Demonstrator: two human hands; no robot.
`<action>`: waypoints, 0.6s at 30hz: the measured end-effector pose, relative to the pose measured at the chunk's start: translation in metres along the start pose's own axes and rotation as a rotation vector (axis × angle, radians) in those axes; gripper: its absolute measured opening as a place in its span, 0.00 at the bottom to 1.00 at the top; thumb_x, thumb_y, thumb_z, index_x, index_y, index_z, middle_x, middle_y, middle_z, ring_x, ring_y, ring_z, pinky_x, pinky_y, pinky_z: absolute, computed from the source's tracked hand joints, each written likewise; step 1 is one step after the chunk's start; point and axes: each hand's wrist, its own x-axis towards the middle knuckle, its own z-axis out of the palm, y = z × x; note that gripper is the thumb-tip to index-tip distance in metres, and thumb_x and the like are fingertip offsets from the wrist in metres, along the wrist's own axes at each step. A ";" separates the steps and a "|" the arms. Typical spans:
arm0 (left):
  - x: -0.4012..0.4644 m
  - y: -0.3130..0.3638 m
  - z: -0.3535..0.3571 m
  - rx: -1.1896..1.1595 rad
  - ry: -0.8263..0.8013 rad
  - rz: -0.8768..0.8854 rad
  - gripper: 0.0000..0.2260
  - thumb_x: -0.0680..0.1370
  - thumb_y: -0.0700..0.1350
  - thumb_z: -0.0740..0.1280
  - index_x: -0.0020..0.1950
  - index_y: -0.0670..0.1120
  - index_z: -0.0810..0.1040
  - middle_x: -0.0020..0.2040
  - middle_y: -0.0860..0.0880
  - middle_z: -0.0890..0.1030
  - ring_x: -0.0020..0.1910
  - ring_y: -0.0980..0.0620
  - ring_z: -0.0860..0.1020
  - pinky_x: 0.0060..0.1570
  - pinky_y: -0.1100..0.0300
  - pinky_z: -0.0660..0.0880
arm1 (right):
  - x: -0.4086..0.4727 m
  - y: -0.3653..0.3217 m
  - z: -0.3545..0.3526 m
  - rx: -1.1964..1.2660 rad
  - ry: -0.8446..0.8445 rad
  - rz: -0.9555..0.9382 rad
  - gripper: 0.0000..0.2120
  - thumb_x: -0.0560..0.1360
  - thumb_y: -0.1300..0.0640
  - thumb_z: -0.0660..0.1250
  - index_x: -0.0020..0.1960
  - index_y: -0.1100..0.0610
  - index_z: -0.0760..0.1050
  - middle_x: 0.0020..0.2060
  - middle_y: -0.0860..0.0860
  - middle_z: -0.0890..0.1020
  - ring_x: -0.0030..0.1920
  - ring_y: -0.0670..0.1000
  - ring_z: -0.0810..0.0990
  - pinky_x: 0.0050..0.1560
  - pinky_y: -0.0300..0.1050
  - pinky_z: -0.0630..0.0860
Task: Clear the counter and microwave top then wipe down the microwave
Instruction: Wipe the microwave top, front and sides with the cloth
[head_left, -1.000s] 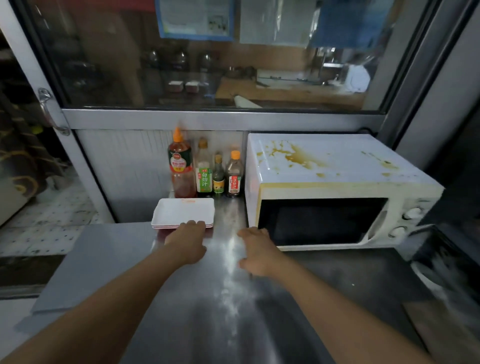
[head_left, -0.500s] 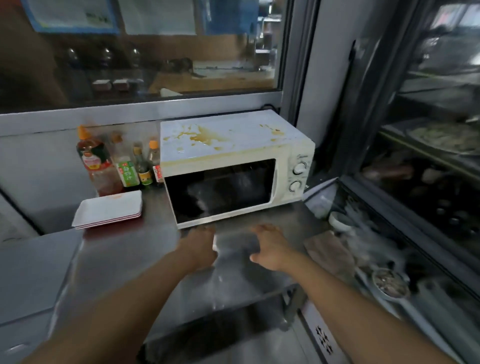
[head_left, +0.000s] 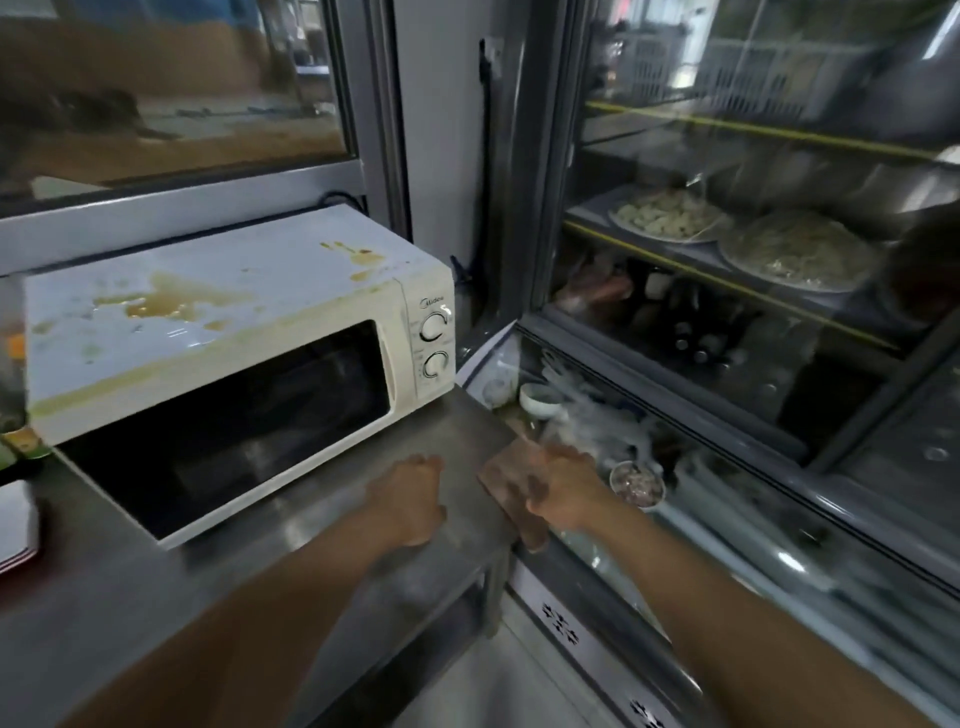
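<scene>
A white microwave (head_left: 234, 332) stands on the steel counter (head_left: 156, 597), its top smeared with yellow-brown stains (head_left: 161, 304) and its door shut. My left hand (head_left: 410, 499) rests palm down on the counter in front of the microwave's right corner, holding nothing. My right hand (head_left: 566, 493) is just past the counter's right edge, fingers spread over a brown cloth (head_left: 506, 480) that lies there. Motion blur hides whether the fingers touch the cloth.
A stack of white trays (head_left: 15, 519) and sauce bottles (head_left: 13, 374) peek in at the far left. On the right stands a glass display cabinet (head_left: 727, 312) with plates of food (head_left: 665, 218). Small bowls (head_left: 636, 483) sit low beside the counter edge.
The view has swung right, away from the trays and bottles. Both hands have moved right along the counter; my right hand now reaches past its edge over the brown cloth.
</scene>
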 end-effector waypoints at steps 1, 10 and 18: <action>0.008 0.003 0.003 0.004 -0.011 0.017 0.25 0.75 0.47 0.66 0.71 0.44 0.64 0.69 0.43 0.68 0.68 0.44 0.68 0.66 0.53 0.67 | 0.004 0.006 0.000 -0.007 0.005 0.023 0.30 0.75 0.50 0.64 0.73 0.57 0.59 0.70 0.59 0.65 0.69 0.60 0.63 0.68 0.49 0.61; 0.055 0.015 0.029 -0.034 -0.066 0.015 0.25 0.75 0.45 0.64 0.71 0.44 0.64 0.69 0.44 0.68 0.69 0.45 0.67 0.65 0.53 0.68 | 0.062 0.053 0.013 0.018 -0.024 0.121 0.25 0.73 0.49 0.67 0.65 0.58 0.64 0.63 0.58 0.70 0.64 0.61 0.69 0.59 0.47 0.70; 0.088 0.026 0.050 -0.141 -0.021 -0.170 0.26 0.76 0.45 0.65 0.73 0.48 0.62 0.71 0.48 0.66 0.70 0.48 0.65 0.66 0.55 0.67 | 0.127 0.081 0.035 0.044 -0.086 -0.011 0.27 0.73 0.48 0.68 0.66 0.60 0.64 0.62 0.60 0.71 0.63 0.61 0.71 0.63 0.49 0.70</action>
